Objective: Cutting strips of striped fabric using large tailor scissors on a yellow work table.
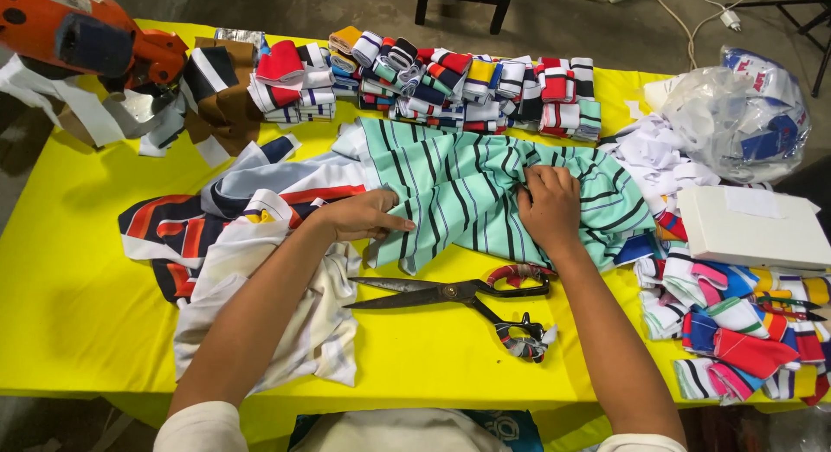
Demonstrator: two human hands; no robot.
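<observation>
— What are the hands on?

— Both rest on the green cloth (485, 192), a mint piece with dark stripes, rumpled in the middle of the yellow counter (78, 279). The left hand (363, 216) lies flat at its left edge, fingers stretched out toward the right, grip released, just pressing down. The right hand (548, 205) sits on the right part of the cloth with its fingers curled into a fold, so that grip is closed on the fabric.

— And the scissors?

— The scissors (459, 294) lie on the counter just in front of the cloth, between the two forearms. Blades are slightly parted and point left; the handles are wrapped in cloth strips. Neither hand touches them.

— What's under the left arm?

— A white cloth (286, 331), spread toward the near edge. Beside it, further left, a pile of navy, orange and white pieces (173, 235), which runs up against the green cloth.

— And at the back?

— A long row of folded striped bands (433, 84) in red, white, blue, yellow and teal, along the far edge. At the far left corner sits an orange machine (78, 32); I cannot tell its type, with white strips hanging below it.

— On the right?

— A white box (749, 231), well apart from the right hand. Behind it a clear plastic bag (744, 114), stuffed, and white scraps (649, 153) next to it. In front of the box, a heap of bright striped bands (744, 331) reaches the near right corner.
</observation>
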